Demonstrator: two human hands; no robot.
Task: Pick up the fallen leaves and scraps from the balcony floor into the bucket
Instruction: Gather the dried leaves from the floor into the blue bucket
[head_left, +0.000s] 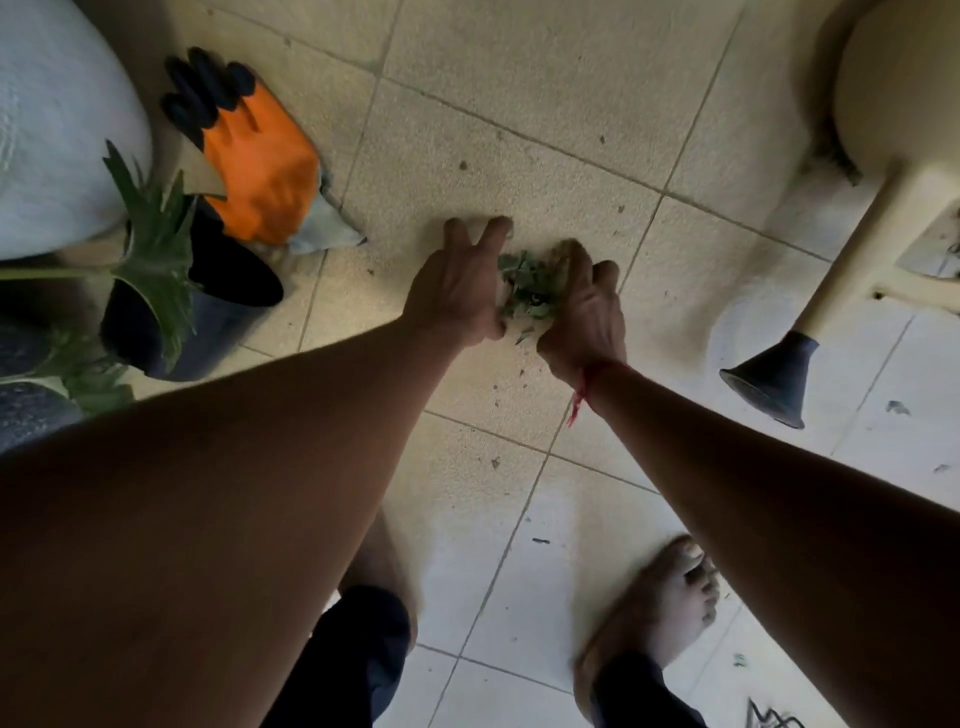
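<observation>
Head view: your 2 hands meet around 1 clump of leaves (527, 291) on the floor (519, 104), mid-scene. Your left hand (457, 291) presses the clump's left side with fingers fairly straight and spread. Your right hand (587, 312) has its fingers curled over the right side and grips it. Blur hides whether the clump rests on the tile or is just lifted.

By my judgement you are at the gathering stage. This handful is not yet in the bucket (228, 327), the dark tub to the left, and its mouth is too dark to show any contents. More is left to do. Small scraps (462, 166) dot the tiles beyond your hands, others lie nearer you, and a few sit on the bright tiles at right.

For room, bare tile runs from the clump left to the bucket. A plant leaf (156, 260) hangs across the bucket's left rim, so I'd bring the handful in from its right side. Orange gloves (260, 166) lie just beyond the bucket. A stool leg (769, 384) stands to the right, well apart from your right hand. Your foot (670, 587) is near right.
</observation>
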